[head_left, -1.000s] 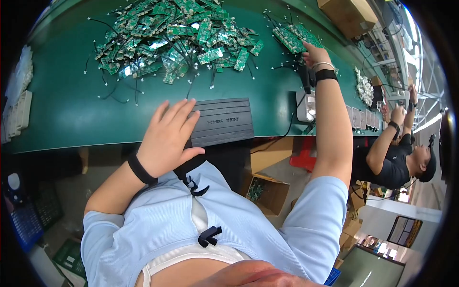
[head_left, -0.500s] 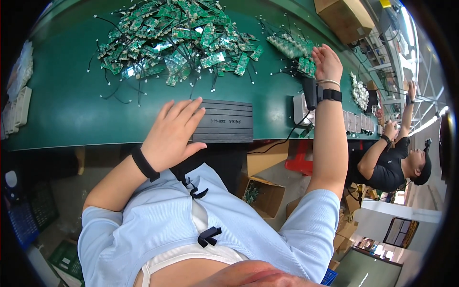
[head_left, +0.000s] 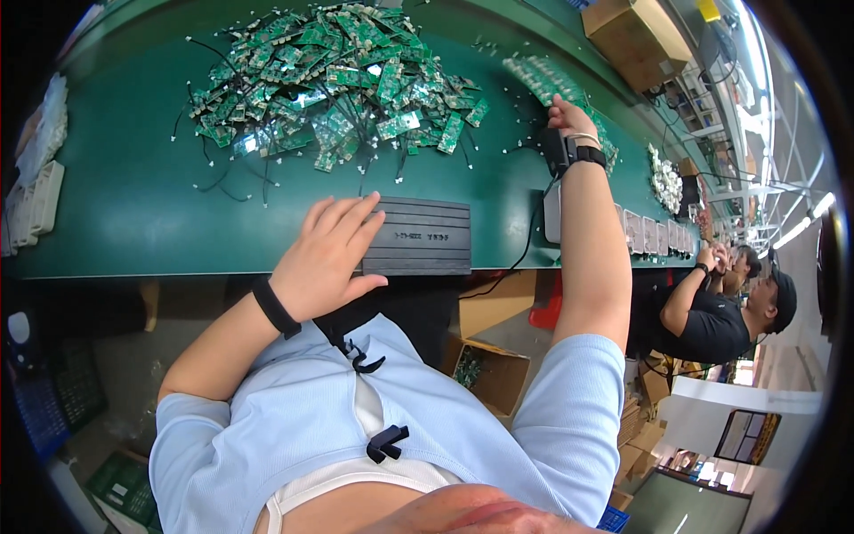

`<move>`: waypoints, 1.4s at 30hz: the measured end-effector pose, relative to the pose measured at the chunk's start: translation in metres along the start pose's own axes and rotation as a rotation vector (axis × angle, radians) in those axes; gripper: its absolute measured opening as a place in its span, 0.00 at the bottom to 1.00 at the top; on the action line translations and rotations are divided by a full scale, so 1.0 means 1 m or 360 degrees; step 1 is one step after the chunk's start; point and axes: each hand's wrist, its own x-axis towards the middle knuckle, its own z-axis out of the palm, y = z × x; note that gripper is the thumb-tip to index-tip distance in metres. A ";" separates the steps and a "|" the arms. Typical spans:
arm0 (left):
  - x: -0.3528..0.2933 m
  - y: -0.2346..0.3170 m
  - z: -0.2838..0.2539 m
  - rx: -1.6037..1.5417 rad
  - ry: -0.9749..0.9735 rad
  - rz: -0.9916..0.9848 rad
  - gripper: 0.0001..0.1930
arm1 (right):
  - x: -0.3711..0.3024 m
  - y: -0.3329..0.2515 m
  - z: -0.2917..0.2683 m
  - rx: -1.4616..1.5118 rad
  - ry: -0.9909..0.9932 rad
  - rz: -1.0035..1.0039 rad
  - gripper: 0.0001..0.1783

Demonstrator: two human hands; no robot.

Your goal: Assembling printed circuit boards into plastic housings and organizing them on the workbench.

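Note:
My left hand (head_left: 331, 254) lies flat, fingers spread, over the left end of a dark grey grooved block (head_left: 418, 236) at the table's front edge. My right hand (head_left: 574, 120) reaches to the back right, its fingers curled together at the near side of a long row of green circuit boards (head_left: 538, 78). Part of that row is blurred, and what the fingertips pinch, if anything, is too small to make out. A black box-shaped device (head_left: 555, 151) sits at my right wrist with a cable. In the middle back lies a large heap of circuit boards (head_left: 334, 76) with black wires.
White plastic trays (head_left: 36, 209) stand at the far left. Right of my forearm are clear boxes (head_left: 654, 233) and a pile of white parts (head_left: 665, 181). A cardboard box (head_left: 636, 40) stands at the back right. A co-worker in black (head_left: 712, 316) sits at the right.
My right hand has moved left and slightly nearer, its fingers now curled against the circuit board row. My left hand stays on the block. The co-worker's raised arm has come down.

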 end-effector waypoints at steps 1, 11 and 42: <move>0.000 0.000 0.000 -0.0005 0.0002 0.0007 0.40 | 0.001 -0.001 0.001 -0.0002 -0.0004 -0.0002 0.11; -0.001 0.005 -0.015 -0.0223 0.0181 -0.0100 0.42 | -0.135 0.009 0.037 0.0023 -0.0365 -0.0728 0.08; -0.006 0.043 -0.004 -0.0911 0.0455 -0.0026 0.24 | -0.365 0.066 0.055 -0.2032 -0.0571 -0.1810 0.23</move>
